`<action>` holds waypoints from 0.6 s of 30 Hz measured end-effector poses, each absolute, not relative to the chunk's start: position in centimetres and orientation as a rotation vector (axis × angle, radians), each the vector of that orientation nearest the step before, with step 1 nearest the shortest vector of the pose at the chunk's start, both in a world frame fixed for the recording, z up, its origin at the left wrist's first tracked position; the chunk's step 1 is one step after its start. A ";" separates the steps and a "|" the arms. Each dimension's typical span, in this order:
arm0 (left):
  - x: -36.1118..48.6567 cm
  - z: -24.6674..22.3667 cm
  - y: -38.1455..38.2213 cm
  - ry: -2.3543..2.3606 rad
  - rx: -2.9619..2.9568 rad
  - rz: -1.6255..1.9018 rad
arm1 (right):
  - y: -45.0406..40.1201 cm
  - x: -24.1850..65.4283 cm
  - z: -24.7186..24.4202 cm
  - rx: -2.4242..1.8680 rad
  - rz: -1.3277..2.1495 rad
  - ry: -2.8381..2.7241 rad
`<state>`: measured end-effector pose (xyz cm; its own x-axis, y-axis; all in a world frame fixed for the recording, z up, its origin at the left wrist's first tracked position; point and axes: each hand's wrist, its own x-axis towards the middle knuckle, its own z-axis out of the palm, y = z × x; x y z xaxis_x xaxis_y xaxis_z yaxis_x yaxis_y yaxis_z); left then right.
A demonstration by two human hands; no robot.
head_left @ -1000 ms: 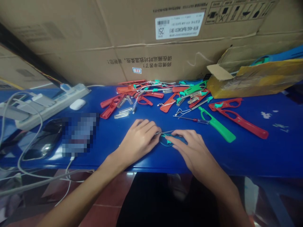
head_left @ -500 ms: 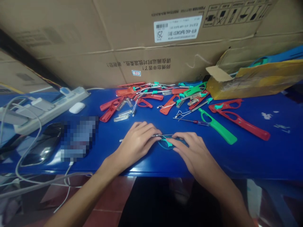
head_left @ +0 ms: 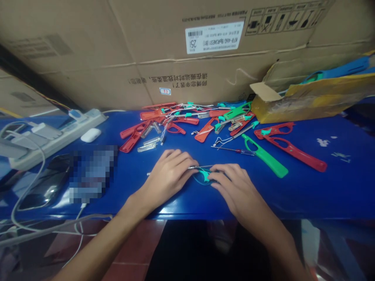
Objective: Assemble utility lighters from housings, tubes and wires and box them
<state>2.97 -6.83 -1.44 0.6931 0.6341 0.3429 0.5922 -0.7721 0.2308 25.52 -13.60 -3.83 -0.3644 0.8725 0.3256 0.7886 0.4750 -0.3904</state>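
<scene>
Close to the table's front edge, both hands grip a blue long-neck lighter [head_left: 199,181] lying nearly level between them. Much of it is hidden under the fingers; its ring-shaped trigger guard and a green trigger [head_left: 205,176] show in the gap. My left hand [head_left: 172,169] is closed over the left part, where a thin metal tube [head_left: 191,168] runs along the top and a tip pokes out past the knuckles. The fingers of my right hand [head_left: 234,179] pinch the right part, with fingertips beside the trigger and on the tube.
Red lighter shells [head_left: 137,136], clear fuel tanks [head_left: 149,144] and wired metal tubes pile up behind my hands. A screwdriver [head_left: 243,151] touches a green shell [head_left: 271,160]. An open carton [head_left: 307,105] stands back right; phones [head_left: 47,179] and a power strip [head_left: 58,136] lie left.
The view has swung slightly to the right. My right fingertips have shifted a little, and more of the green trigger shows. Both hands keep their hold on the lighter.
</scene>
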 end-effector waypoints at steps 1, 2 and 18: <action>3.1 -1.5 -6.8 1.017 2.799 0.624 | -13.6 25.5 -3.9 -1.376 0.222 -2.237; 3.1 -1.5 -6.9 1.020 2.801 0.622 | -13.6 25.5 -3.9 -1.375 0.214 -2.240; 3.6 -1.7 -7.1 1.047 2.811 0.658 | -13.5 25.6 -3.8 -1.376 0.129 -2.288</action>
<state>3.60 -7.10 -1.71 0.6759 0.6387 0.3679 0.6084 -0.7652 0.2107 25.65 -13.46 -3.75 -0.3906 0.8555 0.3399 0.8119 0.4942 -0.3108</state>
